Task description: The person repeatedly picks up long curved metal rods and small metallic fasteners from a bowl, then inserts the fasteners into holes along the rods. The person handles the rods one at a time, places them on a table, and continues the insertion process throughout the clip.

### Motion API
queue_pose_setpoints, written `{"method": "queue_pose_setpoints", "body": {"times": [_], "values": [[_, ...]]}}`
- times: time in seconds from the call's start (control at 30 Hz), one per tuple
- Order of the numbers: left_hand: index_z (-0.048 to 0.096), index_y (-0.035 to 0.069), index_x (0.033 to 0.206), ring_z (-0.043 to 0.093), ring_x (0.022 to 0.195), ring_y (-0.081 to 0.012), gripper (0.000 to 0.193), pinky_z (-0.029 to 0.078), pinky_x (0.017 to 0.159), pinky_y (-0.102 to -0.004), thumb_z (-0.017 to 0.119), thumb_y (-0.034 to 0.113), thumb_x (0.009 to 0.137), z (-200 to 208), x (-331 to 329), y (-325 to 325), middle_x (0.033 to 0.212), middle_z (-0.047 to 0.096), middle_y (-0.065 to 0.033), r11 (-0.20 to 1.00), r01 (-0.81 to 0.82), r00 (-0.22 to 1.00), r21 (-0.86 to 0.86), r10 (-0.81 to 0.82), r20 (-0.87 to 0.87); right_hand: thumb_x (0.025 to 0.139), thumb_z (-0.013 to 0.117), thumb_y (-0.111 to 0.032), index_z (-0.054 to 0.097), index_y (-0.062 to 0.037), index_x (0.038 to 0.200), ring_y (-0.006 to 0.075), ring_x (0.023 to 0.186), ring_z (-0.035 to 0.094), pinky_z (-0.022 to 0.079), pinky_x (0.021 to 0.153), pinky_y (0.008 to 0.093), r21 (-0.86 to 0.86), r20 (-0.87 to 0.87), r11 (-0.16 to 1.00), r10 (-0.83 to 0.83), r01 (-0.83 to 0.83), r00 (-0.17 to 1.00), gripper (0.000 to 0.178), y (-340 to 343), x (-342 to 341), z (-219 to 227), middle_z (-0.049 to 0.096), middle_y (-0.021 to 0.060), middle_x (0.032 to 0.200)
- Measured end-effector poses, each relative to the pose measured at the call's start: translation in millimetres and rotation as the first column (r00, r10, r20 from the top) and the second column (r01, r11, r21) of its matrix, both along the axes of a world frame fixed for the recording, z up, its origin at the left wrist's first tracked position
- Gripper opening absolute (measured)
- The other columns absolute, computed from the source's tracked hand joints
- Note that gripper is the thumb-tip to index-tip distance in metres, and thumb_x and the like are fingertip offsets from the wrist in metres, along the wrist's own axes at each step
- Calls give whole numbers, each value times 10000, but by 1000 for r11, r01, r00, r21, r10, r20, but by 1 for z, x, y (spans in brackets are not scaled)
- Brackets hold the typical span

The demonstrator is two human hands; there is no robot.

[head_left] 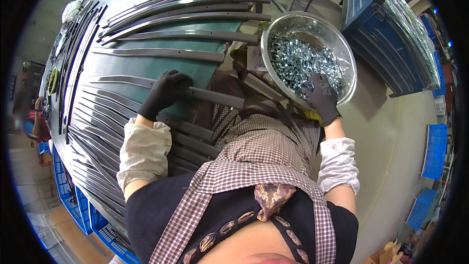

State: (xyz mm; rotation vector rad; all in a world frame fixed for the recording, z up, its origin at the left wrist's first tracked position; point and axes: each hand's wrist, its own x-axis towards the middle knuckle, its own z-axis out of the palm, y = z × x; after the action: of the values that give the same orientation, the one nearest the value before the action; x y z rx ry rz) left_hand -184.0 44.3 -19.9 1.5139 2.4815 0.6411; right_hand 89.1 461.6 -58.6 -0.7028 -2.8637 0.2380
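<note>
My left hand (168,90), in a dark glove, is closed around a long dark grey strip (220,98). The strip's near end sticks out past the table edge toward my apron. On my right, a clear round bowl (352,63) holds a heap of small shiny metal clips (298,61). Dipped into the heap's near side is my gloved right hand (322,95), its fingers bent among the clips. Whatever those fingertips pinch is hidden.
More dark strips (161,53) lie side by side across the green table (195,64). A blue metal bin (376,44) stands beyond the bowl. Blue crates (73,200) line the table's left side. Another person (36,122) is at far left.
</note>
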Motion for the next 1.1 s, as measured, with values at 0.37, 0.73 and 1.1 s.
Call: {"method": "queue_pose_setpoints", "body": {"times": [0.37, 0.73, 1.1], "values": [[662, 112, 1213, 681, 994, -311, 376, 511, 881, -435, 709, 227, 858, 23, -6, 17, 1119, 702, -145, 979, -158, 951, 127, 186, -247, 906, 619, -355, 658, -125, 1129, 348, 980, 668, 541, 811, 474, 9, 25, 999, 35, -35, 999, 323, 27, -3, -27, 677, 149, 1083], [686, 153, 1169, 638, 1012, -315, 415, 398, 1058, -533, 745, 222, 764, -13, -1, 81, 1059, 674, -105, 979, 175, 918, 106, -124, -375, 857, 645, -295, 662, -94, 920, 344, 869, 665, 533, 741, 470, -105, -36, 994, -13, 9, 999, 211, 18, -4, -30, 674, 147, 944], [658, 148, 1210, 623, 1053, -300, 414, 478, 962, -458, 692, 213, 803, -16, 63, 115, 1132, 663, -64, 919, 371, 899, 131, -321, -298, 845, 667, -217, 640, -24, 859, 255, 614, 602, 486, 614, 382, -507, -262, 862, -163, 9, 951, 196, 22, 2, -15, 630, 111, 684]]}}
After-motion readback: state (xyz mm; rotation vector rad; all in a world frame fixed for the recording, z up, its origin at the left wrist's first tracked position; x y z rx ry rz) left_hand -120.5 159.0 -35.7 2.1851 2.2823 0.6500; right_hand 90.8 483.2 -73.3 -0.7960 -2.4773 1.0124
